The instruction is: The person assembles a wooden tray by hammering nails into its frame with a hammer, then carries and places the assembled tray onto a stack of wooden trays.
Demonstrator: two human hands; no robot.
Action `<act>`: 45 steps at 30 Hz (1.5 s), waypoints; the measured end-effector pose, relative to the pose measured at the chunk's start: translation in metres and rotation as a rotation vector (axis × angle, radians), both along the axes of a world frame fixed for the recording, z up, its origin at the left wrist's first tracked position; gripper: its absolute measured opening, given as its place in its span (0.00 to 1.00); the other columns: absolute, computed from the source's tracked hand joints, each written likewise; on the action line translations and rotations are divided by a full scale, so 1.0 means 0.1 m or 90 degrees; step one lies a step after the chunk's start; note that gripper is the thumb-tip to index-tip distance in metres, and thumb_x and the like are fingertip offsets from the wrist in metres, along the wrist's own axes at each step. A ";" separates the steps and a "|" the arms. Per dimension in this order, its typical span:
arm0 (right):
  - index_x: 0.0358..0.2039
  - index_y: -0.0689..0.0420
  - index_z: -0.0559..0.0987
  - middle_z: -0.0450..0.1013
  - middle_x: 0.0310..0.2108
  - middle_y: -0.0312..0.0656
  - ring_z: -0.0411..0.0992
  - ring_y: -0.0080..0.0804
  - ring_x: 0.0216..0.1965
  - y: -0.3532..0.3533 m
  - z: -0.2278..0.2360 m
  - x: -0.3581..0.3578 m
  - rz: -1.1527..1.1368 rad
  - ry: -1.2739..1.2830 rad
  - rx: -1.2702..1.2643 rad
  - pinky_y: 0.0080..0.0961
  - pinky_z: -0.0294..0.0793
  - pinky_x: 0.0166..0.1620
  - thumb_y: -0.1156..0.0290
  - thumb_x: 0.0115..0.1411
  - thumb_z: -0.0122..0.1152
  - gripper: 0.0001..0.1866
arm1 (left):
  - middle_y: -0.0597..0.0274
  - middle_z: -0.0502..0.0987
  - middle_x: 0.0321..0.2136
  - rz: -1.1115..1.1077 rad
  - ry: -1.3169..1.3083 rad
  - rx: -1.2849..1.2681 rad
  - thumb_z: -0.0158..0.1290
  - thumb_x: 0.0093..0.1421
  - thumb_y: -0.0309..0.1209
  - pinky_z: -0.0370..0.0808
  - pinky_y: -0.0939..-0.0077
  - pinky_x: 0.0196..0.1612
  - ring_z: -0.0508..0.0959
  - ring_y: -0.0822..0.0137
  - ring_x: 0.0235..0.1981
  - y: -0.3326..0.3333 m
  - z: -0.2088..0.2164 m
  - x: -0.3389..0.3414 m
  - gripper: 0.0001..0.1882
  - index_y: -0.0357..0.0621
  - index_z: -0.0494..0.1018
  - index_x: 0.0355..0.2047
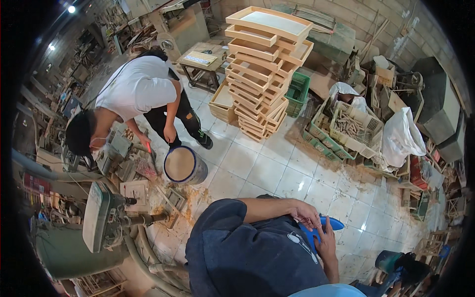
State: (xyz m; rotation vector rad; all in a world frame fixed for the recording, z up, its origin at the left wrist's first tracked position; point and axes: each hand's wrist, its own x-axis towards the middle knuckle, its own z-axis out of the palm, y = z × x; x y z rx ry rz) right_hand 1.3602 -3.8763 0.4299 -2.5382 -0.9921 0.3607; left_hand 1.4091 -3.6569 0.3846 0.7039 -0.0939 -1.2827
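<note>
My left hand reaches across from my dark-sleeved left arm, its fingers bent and close together at the right hand's fingertips. Whatever they may pinch is too small to make out. My right hand comes up from below with its fingers stretched and apart, touching the left. Behind and beneath both hands is a smooth blue plastic thing with a rounded edge; the hands cover much of it, so its kind is unclear.
A person in a white shirt bends beside a blue-rimmed bucket, holding a red-handled tool. Tall stacked wooden trays stand farther off. Crates of wood offcuts line the right. A machine is at left; another person is lower right.
</note>
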 end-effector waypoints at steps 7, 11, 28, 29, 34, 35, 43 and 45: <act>0.54 0.44 0.70 0.50 0.63 0.55 0.57 0.51 0.59 -0.07 0.12 0.09 0.064 -0.050 -0.029 0.44 0.59 0.56 0.76 0.46 0.62 0.32 | 0.66 0.76 0.27 0.052 -0.015 -0.004 0.56 0.57 0.28 0.79 0.80 0.38 0.76 0.78 0.27 -0.07 0.03 -0.12 0.05 0.40 0.74 0.31; 0.54 0.43 0.71 0.51 0.63 0.53 0.56 0.49 0.60 -0.10 0.14 0.09 0.087 -0.059 -0.044 0.47 0.57 0.57 0.75 0.47 0.61 0.31 | 0.65 0.77 0.28 0.079 -0.025 -0.004 0.56 0.57 0.27 0.79 0.80 0.38 0.77 0.77 0.28 -0.07 0.04 -0.20 0.04 0.40 0.74 0.31; 0.58 0.31 0.66 0.48 0.65 0.49 0.51 0.48 0.63 -0.14 0.19 0.05 0.123 -0.101 -0.180 0.58 0.47 0.61 0.70 0.53 0.56 0.31 | 0.64 0.76 0.28 0.158 0.047 0.101 0.58 0.55 0.26 0.79 0.79 0.38 0.76 0.74 0.29 -0.11 -0.11 -0.34 0.07 0.39 0.75 0.33; 0.57 0.29 0.67 0.48 0.65 0.49 0.51 0.48 0.63 -0.15 0.19 0.05 0.132 -0.109 -0.188 0.58 0.46 0.61 0.71 0.52 0.56 0.32 | 0.64 0.76 0.28 0.149 0.056 0.087 0.58 0.55 0.26 0.79 0.79 0.39 0.76 0.74 0.29 -0.12 -0.11 -0.36 0.06 0.39 0.75 0.33; 0.54 0.26 0.70 0.49 0.65 0.48 0.50 0.50 0.64 -0.15 0.17 0.07 0.158 -0.132 -0.185 0.62 0.42 0.61 0.72 0.50 0.56 0.31 | 0.62 0.75 0.27 0.116 0.073 0.045 0.58 0.55 0.25 0.79 0.79 0.39 0.76 0.73 0.30 -0.15 -0.20 -0.38 0.05 0.38 0.74 0.31; 0.53 0.25 0.71 0.49 0.65 0.47 0.50 0.50 0.64 -0.12 0.21 0.08 0.160 -0.126 -0.189 0.63 0.41 0.61 0.72 0.50 0.56 0.31 | 0.62 0.75 0.27 0.130 0.069 0.047 0.58 0.55 0.25 0.79 0.79 0.39 0.76 0.73 0.30 -0.13 -0.22 -0.39 0.05 0.38 0.74 0.31; 0.52 0.22 0.70 0.48 0.65 0.45 0.47 0.50 0.65 0.10 0.44 0.32 0.283 -0.174 -0.203 0.69 0.33 0.60 0.70 0.52 0.54 0.28 | 0.61 0.74 0.28 0.211 0.077 0.078 0.58 0.54 0.23 0.80 0.81 0.37 0.76 0.72 0.31 0.04 -0.21 -0.48 0.08 0.37 0.72 0.33; 0.52 0.21 0.70 0.48 0.65 0.44 0.47 0.50 0.65 0.14 0.45 0.38 0.304 -0.187 -0.228 0.71 0.33 0.59 0.68 0.53 0.55 0.28 | 0.64 0.73 0.27 0.248 0.053 0.060 0.58 0.54 0.24 0.80 0.80 0.38 0.74 0.73 0.29 0.10 -0.20 -0.49 0.07 0.38 0.73 0.33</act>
